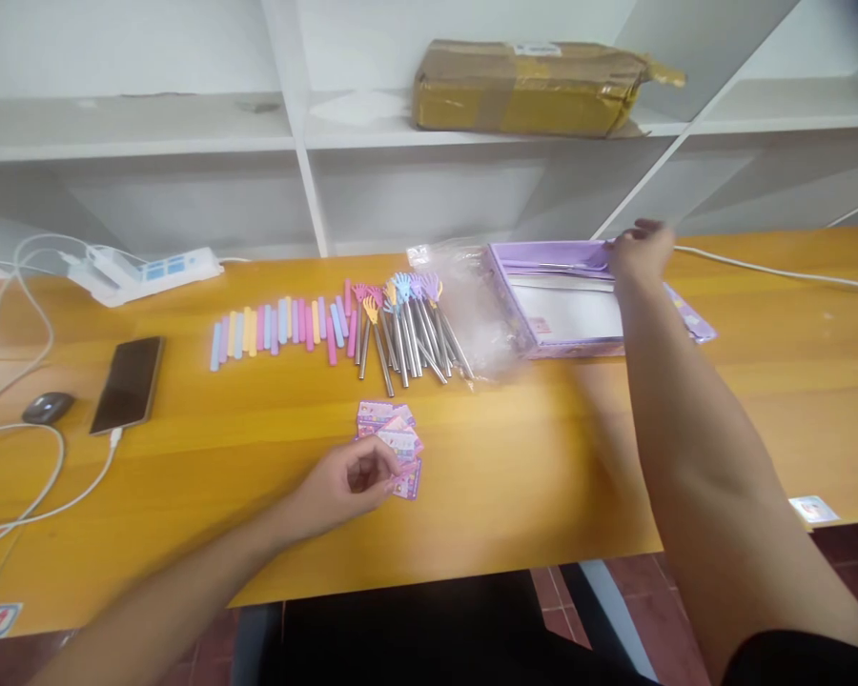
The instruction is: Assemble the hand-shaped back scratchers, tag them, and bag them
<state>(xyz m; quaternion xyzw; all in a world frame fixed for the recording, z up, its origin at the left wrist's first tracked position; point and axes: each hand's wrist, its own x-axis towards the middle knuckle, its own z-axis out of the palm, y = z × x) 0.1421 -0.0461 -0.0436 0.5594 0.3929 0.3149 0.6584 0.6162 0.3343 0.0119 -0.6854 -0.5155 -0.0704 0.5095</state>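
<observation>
My left hand is closed over the lower edge of a small pile of pink and purple printed cards; what its fingers pinch is too small to name. At the right, my right hand reaches over the back right corner of a purple open box, its fingers blurred. Inside the box lie a white sheet and something thin and metallic along the back. Metal rods with coloured hand-shaped ends lie bunched left of a clear plastic bag. Several pastel sticks form a row further left.
A phone on a white cable, a dark mouse and a power strip occupy the left side. A taped cardboard parcel sits on the white shelf behind. Another cable runs along the back right.
</observation>
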